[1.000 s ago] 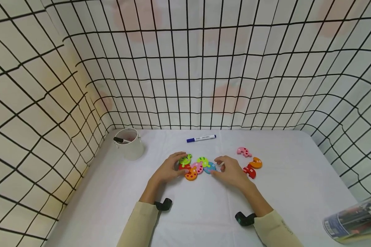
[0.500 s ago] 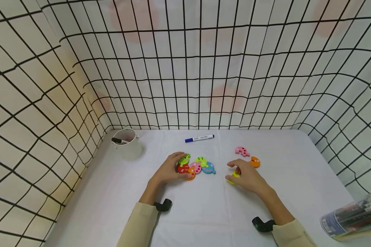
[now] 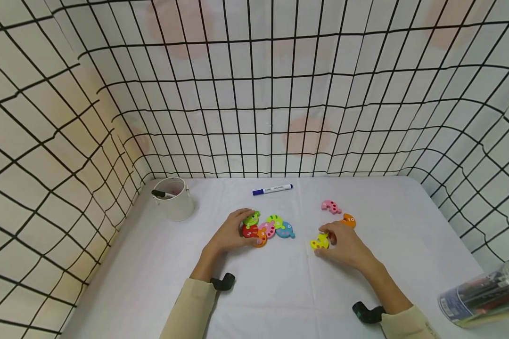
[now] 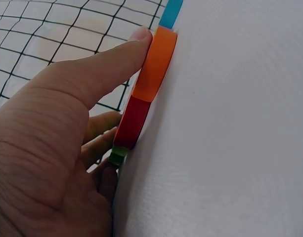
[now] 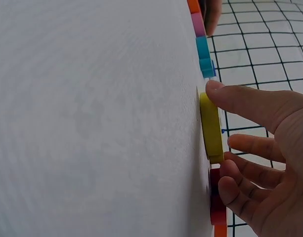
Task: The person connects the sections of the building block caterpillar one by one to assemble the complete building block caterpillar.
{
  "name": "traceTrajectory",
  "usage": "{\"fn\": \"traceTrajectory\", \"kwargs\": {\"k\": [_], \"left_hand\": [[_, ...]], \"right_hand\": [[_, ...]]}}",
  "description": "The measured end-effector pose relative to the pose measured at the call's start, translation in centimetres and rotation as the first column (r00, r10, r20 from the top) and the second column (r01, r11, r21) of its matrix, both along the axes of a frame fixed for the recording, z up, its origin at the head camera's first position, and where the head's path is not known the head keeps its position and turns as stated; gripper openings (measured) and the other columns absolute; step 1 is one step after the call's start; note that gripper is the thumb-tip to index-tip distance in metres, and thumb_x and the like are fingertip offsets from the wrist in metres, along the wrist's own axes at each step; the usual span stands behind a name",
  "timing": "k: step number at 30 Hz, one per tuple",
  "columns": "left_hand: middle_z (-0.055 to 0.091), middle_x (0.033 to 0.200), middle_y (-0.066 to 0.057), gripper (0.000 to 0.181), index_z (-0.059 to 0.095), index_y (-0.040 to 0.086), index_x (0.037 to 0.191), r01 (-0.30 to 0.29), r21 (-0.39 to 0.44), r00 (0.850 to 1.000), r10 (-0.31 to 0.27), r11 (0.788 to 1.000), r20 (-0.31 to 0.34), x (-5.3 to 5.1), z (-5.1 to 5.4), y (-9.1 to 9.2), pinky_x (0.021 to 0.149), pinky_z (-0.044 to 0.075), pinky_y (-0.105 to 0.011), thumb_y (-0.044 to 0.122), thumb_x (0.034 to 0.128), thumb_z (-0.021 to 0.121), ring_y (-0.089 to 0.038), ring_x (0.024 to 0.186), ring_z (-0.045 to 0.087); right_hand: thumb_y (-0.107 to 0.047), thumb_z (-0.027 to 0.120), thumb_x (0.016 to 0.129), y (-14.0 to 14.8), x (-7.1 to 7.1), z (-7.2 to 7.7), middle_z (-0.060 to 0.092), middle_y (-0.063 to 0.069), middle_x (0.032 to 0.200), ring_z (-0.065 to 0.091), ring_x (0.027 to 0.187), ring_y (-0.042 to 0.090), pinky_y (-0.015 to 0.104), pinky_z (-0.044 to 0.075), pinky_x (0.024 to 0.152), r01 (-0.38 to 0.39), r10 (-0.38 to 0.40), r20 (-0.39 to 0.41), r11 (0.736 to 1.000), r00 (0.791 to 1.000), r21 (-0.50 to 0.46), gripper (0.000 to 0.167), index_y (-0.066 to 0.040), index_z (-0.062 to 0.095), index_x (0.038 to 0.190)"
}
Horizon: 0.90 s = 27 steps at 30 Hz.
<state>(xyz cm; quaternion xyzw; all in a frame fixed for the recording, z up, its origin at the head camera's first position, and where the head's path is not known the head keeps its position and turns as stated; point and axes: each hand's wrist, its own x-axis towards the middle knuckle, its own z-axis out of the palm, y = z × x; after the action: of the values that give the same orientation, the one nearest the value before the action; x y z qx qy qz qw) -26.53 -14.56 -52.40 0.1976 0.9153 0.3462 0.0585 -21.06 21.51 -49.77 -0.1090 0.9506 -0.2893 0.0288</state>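
Note:
A joined row of caterpillar puzzle pieces lies on the table: a green head [image 3: 251,219], a red piece [image 3: 250,231], an orange piece [image 3: 260,238], a pink piece [image 3: 267,230], a light green piece [image 3: 275,221] and a blue piece [image 3: 285,230]. My left hand [image 3: 232,231] holds the head end, its thumb on the orange piece and its fingers round the far side. To the right, my right hand [image 3: 347,246] pinches a yellow spotted puzzle piece [image 3: 319,242] between thumb and fingers. Beyond it, a red piece [image 5: 218,202] shows in the right wrist view, mostly hidden from the head view.
Behind the right hand lie a pink spotted piece [image 3: 331,206] and a partly covered orange piece [image 3: 349,220]. A blue-capped marker [image 3: 273,189] lies at the back. A white bucket [image 3: 175,207] stands at left, a clear jar of pencils [image 3: 477,296] at right. Black grid panels [image 3: 271,94] surround the table.
My right hand has left the blue piece, moved right and taken hold of the yellow piece, which was hidden at first. My left hand has stayed on the joined pieces.

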Motion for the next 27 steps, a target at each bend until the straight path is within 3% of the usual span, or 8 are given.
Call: {"fn": "traceTrajectory", "kwargs": {"k": [6,12,17,23,27], "left_hand": [[0.039,0.163,-0.003,0.102,0.047,0.027,0.155,-0.013,-0.005,1.0,0.013,1.0,0.0,0.0,0.0,0.0,0.12,0.037,-0.058,0.06,0.0682,0.089,-0.029,0.152,0.035],[0.041,0.161,-0.004,0.101,0.05,0.025,0.153,-0.03,0.01,1.0,0.03,0.999,0.004,0.1,0.0,0.1,0.119,0.038,-0.057,0.058,0.0673,0.09,-0.029,0.15,0.037],[0.042,0.159,-0.005,0.099,0.052,0.024,0.151,-0.049,0.026,0.999,0.049,0.998,0.01,0.3,0.1,0.2,0.118,0.039,-0.057,0.057,0.0667,0.091,-0.03,0.148,0.039],[0.043,0.159,-0.005,0.1,0.051,0.025,0.151,-0.058,0.024,0.998,0.058,0.998,0.002,0.3,0.0,0.2,0.119,0.039,-0.057,0.058,0.066,0.092,-0.029,0.148,0.04],[0.043,0.159,-0.004,0.1,0.051,0.025,0.152,-0.056,0.025,0.998,0.056,0.998,0.002,0.2,0.0,0.2,0.119,0.039,-0.058,0.057,0.0662,0.092,-0.03,0.148,0.04]], "right_hand": [[-0.033,0.091,0.078,-0.3,0.1,-0.2,0.063,0.004,0.105,0.051,0.093,0.019,0.029,0.048,0.078,-0.011,0.011,-0.021,1.0,1.0,0.016,0.059,-0.006,0.068,0.125],[-0.029,0.091,0.078,-0.8,0.2,-0.3,0.062,0.003,0.101,0.052,0.092,0.018,0.028,0.049,0.077,0.006,-0.006,-0.018,1.0,1.0,0.024,0.059,-0.006,0.068,0.127],[-0.029,0.091,0.078,-1.2,0.3,-0.3,0.068,0.006,0.111,0.054,0.093,0.019,0.035,0.055,0.084,0.031,-0.031,0.002,0.999,1.0,0.033,0.059,-0.006,0.068,0.128],[-0.033,0.09,0.078,-1.5,0.3,0.0,0.062,0.002,0.095,0.052,0.089,0.018,0.028,0.05,0.072,0.044,-0.044,0.019,0.999,0.999,0.012,0.06,-0.008,0.068,0.129],[-0.032,0.089,0.079,-1.8,0.3,0.5,0.063,0.003,0.098,0.053,0.089,0.019,0.026,0.05,0.071,0.048,-0.047,0.019,0.999,0.999,-0.023,0.061,-0.009,0.066,0.131]]}}
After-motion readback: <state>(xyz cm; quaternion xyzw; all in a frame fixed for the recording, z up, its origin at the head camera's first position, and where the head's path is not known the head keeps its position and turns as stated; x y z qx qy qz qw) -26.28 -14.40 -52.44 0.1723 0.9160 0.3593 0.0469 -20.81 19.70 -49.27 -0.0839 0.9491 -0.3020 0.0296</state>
